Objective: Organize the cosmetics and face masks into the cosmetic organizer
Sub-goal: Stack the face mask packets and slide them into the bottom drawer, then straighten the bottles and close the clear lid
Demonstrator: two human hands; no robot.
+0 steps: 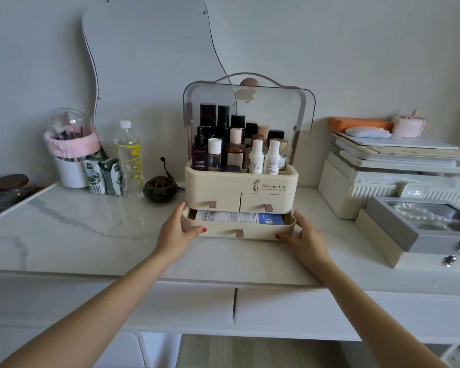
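A cream cosmetic organizer (223,183) stands at the middle of the marble tabletop with its clear lid raised. Several cosmetic bottles (237,150) fill its top tray. Its wide bottom drawer (223,233) is pulled partway out, and blue and white face mask packets (239,217) lie flat inside. My left hand (177,232) holds the drawer's left front corner. My right hand (304,236) holds its right front corner. The two small upper drawers are pushed in.
Left of the organizer are a dark incense burner (160,188), a water bottle (129,158), two milk cartons (104,176) and a brush holder with a pink headband (71,150). On the right sit stacked white boxes (383,176) and a grey jewelry box (422,227). A wavy mirror (149,62) hangs behind.
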